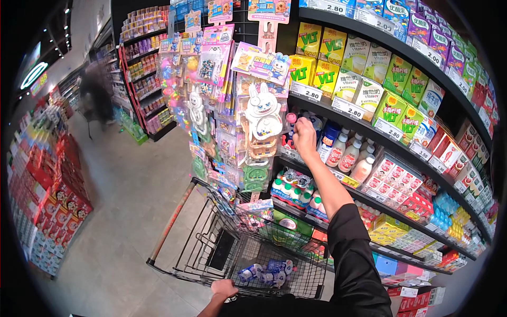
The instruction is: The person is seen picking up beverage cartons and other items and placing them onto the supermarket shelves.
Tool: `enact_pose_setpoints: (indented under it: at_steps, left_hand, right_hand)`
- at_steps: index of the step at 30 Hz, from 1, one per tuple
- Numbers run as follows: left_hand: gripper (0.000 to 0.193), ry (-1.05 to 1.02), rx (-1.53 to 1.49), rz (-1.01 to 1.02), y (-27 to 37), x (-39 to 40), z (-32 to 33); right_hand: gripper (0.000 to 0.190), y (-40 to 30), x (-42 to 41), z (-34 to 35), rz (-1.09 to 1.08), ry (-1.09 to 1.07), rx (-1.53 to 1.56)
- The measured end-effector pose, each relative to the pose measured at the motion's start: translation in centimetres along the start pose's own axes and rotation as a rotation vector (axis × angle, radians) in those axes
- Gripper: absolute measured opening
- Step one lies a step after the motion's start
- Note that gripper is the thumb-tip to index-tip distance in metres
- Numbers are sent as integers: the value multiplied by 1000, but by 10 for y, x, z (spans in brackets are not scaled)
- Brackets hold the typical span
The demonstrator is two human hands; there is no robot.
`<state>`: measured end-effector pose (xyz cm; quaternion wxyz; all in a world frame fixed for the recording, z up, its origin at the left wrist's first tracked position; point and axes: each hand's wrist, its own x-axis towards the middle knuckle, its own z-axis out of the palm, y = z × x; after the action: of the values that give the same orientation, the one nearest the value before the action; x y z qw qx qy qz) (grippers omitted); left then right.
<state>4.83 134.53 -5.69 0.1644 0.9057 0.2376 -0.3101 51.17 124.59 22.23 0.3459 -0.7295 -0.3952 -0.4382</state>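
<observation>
My right hand reaches into the shelf of bottled drinks, with its fingers curled by a pink-capped bottle. Whether the fingers hold that bottle cannot be told. Just right of the hand stand a dark blue bottle and several white bottles with pink labels. My left hand is curled at the near rim of a wire shopping cart; its grip is partly hidden. Inside the cart lie several blue and purple packaged items.
Toy packs hang on a rack left of my right hand. Drink cartons fill the shelf above, and multipacks of bottles the one below. Stacked red boxes stand at left. A blurred person is farther down the aisle.
</observation>
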Motion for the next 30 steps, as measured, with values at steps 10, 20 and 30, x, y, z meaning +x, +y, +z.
enact_pose_setpoints:
  at_steps: [10,20,30]
  left_hand:
    - [30,36,11,31,-6,-2,13]
    - [33,-99,-1639,561,53,-33,-64]
    - [39,-279,-1398,599,100,-80,-104]
  right_hand:
    - [19,-89,-13,-114,-198,282,19]
    - [26,-175,-160,-186,1100,33,1035]
    - [34,-214,-237,-178,1461,-27,1175]
